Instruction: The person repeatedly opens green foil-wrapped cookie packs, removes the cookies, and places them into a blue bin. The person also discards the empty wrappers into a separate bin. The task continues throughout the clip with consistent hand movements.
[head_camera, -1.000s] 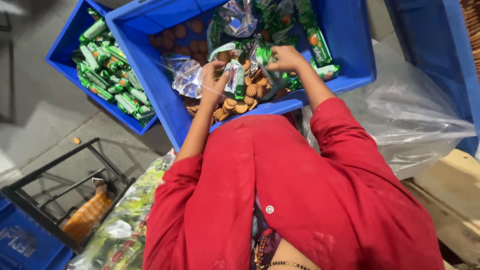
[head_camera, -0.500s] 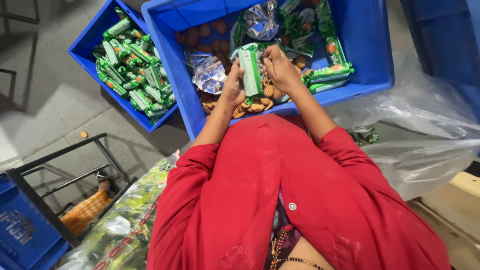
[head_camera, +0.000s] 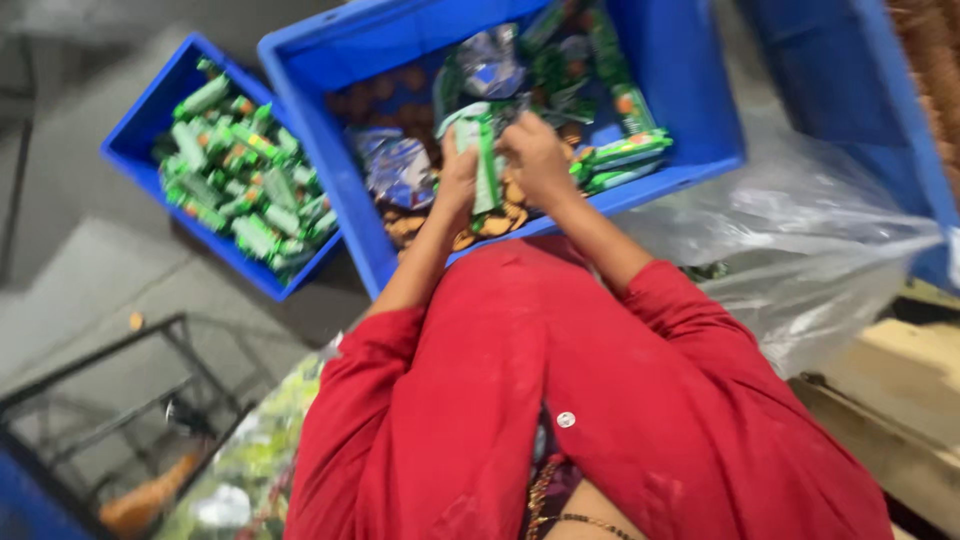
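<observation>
Head view, blurred by motion. Hard to make out: fingertips of both hands, hidden behind the long green foil-wrapped biscuit packet (head_camera: 483, 160); print on the wrapper smeared. Cut off at the top edge: far wall of the large blue plastic crate (head_camera: 690, 90). Half hidden under the wrists: loose round brown biscuits (head_camera: 490, 222) along the near wall of this crate.

Packet standing nearly upright, long axis from near wall toward far wall, upper end slightly to the left. Held above the middle of the crate. Left hand (head_camera: 456, 185) clenched on its left side, right hand (head_camera: 538, 160) clenched on its right side.

Against half a second ago: same two-handed grasp, packet almost unchanged in direction. Smaller blue plastic crate with green packets (head_camera: 235, 175) now lying further left.
</observation>
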